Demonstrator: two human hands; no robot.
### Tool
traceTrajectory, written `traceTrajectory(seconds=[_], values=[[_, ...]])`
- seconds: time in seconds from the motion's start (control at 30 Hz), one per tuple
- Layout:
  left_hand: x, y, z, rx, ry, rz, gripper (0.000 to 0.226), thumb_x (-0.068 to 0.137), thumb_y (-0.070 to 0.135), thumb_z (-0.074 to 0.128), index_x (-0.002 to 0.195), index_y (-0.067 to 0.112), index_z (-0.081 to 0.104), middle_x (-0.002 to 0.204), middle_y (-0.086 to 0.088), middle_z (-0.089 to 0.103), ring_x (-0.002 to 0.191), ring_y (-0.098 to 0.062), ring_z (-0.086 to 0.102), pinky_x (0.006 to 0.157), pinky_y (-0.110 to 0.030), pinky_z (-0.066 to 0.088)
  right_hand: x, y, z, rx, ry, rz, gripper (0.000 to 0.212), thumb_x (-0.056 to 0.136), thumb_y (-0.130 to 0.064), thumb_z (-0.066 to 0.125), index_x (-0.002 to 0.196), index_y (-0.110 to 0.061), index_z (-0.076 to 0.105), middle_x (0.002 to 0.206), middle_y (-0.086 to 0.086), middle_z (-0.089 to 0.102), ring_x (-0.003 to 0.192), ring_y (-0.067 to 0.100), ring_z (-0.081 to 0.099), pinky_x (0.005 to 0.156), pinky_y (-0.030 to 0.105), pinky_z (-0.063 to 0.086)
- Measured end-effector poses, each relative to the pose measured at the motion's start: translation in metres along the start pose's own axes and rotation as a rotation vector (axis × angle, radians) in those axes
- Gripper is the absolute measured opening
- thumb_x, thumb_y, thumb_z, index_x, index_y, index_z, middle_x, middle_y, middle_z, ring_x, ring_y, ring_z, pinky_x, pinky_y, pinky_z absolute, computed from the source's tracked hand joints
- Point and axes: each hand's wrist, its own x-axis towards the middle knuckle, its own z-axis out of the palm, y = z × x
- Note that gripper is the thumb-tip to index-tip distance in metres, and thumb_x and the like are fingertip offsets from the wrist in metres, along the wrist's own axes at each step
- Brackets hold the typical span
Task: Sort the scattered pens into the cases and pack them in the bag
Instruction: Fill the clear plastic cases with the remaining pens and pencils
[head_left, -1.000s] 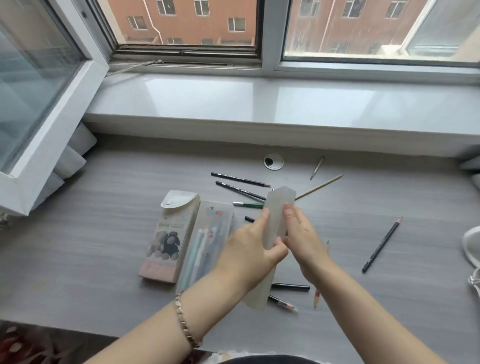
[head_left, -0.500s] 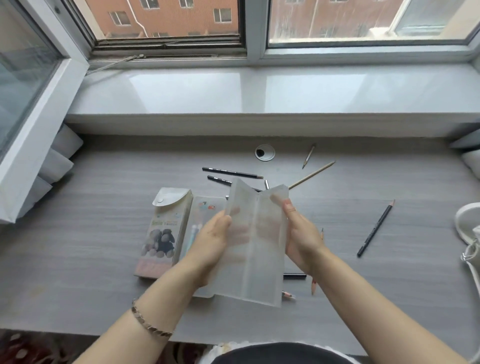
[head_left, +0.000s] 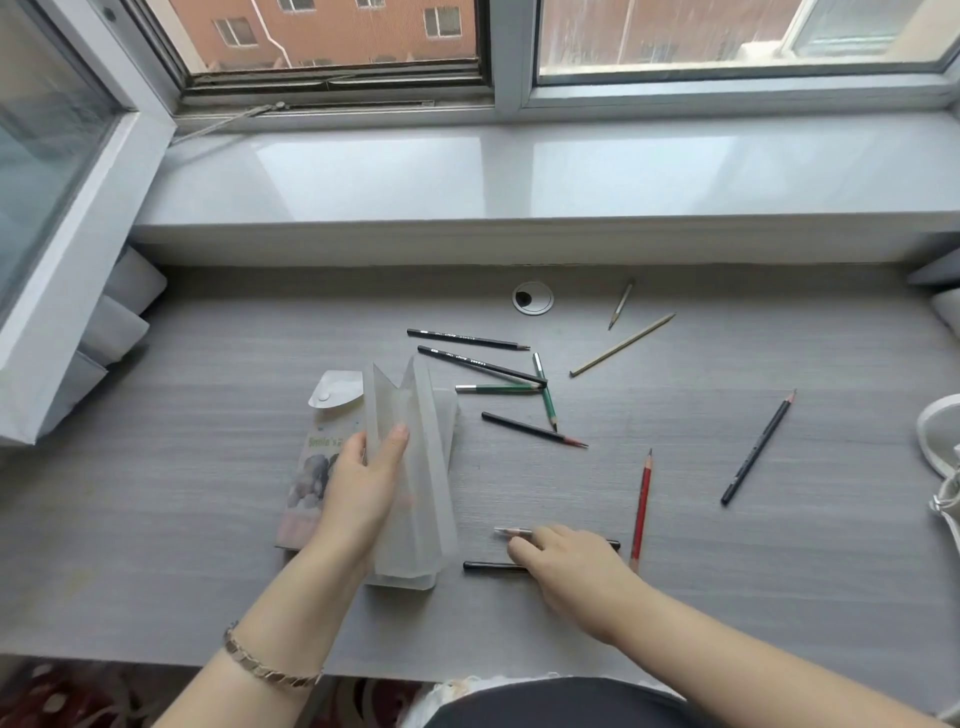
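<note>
Early stage: empty-looking translucent case (head_left: 427, 467) gripped open in left hand (head_left: 358, 488), pencil (head_left: 506, 531) under right hand (head_left: 571, 561) (pinch undeterminable), other pencils (head_left: 488, 365) loose across desk (head_left: 208, 467).

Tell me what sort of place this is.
Likely a study spot in a home or dorm room: a grey wood-grain desk with a cable grommet runs under a white windowsill, and a brick apartment block shows outside the window.

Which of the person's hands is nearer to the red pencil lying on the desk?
Right. The right hand is just left of the red pencil, low over the desk; the left hand holds the translucent case much farther left.
</note>
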Motion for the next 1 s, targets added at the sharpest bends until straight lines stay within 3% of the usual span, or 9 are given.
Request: traceTrajectory(seconds=[0.07, 0.13, 0.3, 0.37, 0.47, 0.57, 0.7, 0.8, 1.0], values=[[0.0, -0.003, -0.001, -0.018, -0.019, -0.059, 0.036, 0.088, 0.026, 0.059, 0.121, 0.013, 0.053, 0.107, -0.007, 0.065, 0.096, -0.026, 0.062, 0.082, -0.042, 0.052, -0.005, 0.005, -0.006, 0.222, 0.061, 0.028, 0.038, 0.081, -0.012, 0.054, 0.117, -0.022, 0.046, 0.1, 0.003, 0.049, 0.077, 0.022, 0.048, 0.062, 0.027, 0.029], [0.001, -0.004, -0.001, -0.039, -0.044, -0.084, 0.035, 0.088, 0.02, 0.058, 0.122, 0.013, 0.052, 0.105, -0.005, 0.064, 0.091, -0.021, 0.061, 0.072, -0.035, 0.05, -0.012, 0.013, -0.016, 0.51, 0.094, 0.086, 0.039, 0.088, -0.009, 0.04, 0.121, -0.027, 0.049, 0.096, -0.004, 0.043, 0.078, 0.018, 0.044, 0.068, 0.03, 0.037], [0.002, -0.008, 0.002, -0.014, -0.05, -0.072, 0.039, 0.085, 0.021, 0.059, 0.123, 0.015, 0.052, 0.109, -0.004, 0.064, 0.088, -0.014, 0.059, 0.063, -0.029, 0.045, -0.016, 0.039, -0.034, 1.151, 0.267, 0.338, 0.04, 0.08, -0.001, 0.062, 0.111, -0.022, 0.048, 0.064, -0.003, 0.049, 0.063, 0.011, 0.058, 0.071, 0.033, 0.051], [0.002, -0.008, 0.005, 0.006, -0.048, -0.067, 0.045, 0.085, 0.021, 0.06, 0.127, 0.013, 0.05, 0.115, -0.005, 0.062, 0.089, -0.014, 0.059, 0.065, -0.028, 0.044, -0.014, 0.045, -0.039, 1.075, 0.242, 0.451, 0.025, 0.08, -0.025, 0.068, 0.088, -0.026, 0.045, 0.061, -0.004, 0.042, 0.06, 0.014, 0.044, 0.062, 0.03, 0.038], [0.001, -0.006, 0.012, 0.035, -0.052, -0.054, 0.045, 0.086, 0.017, 0.059, 0.129, 0.012, 0.048, 0.117, -0.006, 0.06, 0.086, -0.013, 0.056, 0.062, -0.025, 0.041, -0.009, 0.041, -0.036, 0.477, 0.188, 0.559, 0.032, 0.093, -0.046, 0.039, 0.084, -0.023, 0.059, 0.086, 0.001, 0.044, 0.095, 0.024, 0.045, 0.082, 0.034, 0.035], [-0.001, -0.004, 0.017, 0.065, -0.051, -0.052, 0.047, 0.087, 0.017, 0.058, 0.132, 0.013, 0.045, 0.119, -0.005, 0.057, 0.094, -0.017, 0.053, 0.066, -0.026, 0.04, 0.003, 0.028, -0.032, 0.236, 0.426, 0.376, 0.039, 0.094, -0.039, 0.034, 0.088, -0.015, 0.065, 0.092, 0.007, 0.051, 0.091, 0.031, 0.054, 0.072, 0.034, 0.033], [-0.005, -0.005, 0.021, 0.109, -0.065, -0.082, 0.047, 0.087, 0.018, 0.057, 0.132, 0.009, 0.046, 0.117, -0.005, 0.056, 0.1, -0.019, 0.051, 0.075, -0.029, 0.041, 0.02, 0.019, -0.018, 0.21, 0.048, 0.445, 0.034, 0.095, -0.034, 0.042, 0.117, -0.008, 0.04, 0.119, 0.012, 0.046, 0.103, 0.03, 0.058, 0.072, 0.037, 0.042], [-0.005, -0.006, 0.022, 0.184, -0.084, -0.084, 0.055, 0.084, 0.024, 0.059, 0.135, 0.007, 0.045, 0.138, -0.007, 0.05, 0.124, -0.022, 0.047, 0.1, -0.036, 0.039, 0.026, 0.02, -0.016, 0.14, 0.051, 0.483, 0.03, 0.096, -0.028, 0.04, 0.115, -0.006, 0.042, 0.116, 0.012, 0.045, 0.102, 0.03, 0.057, 0.073, 0.038, 0.045], [-0.006, -0.004, 0.029, 0.217, -0.074, -0.072, 0.039, 0.081, 0.029, 0.062, 0.111, 0.008, 0.048, 0.124, 0.004, 0.046, 0.11, -0.019, 0.045, 0.089, -0.03, 0.035, 0.016, 0.025, -0.077, 1.073, 0.543, 0.51, 0.018, 0.095, -0.017, 0.037, 0.081, -0.009, 0.041, 0.064, 0.001, 0.048, 0.06, 0.017, 0.05, 0.051, 0.022, 0.037]])
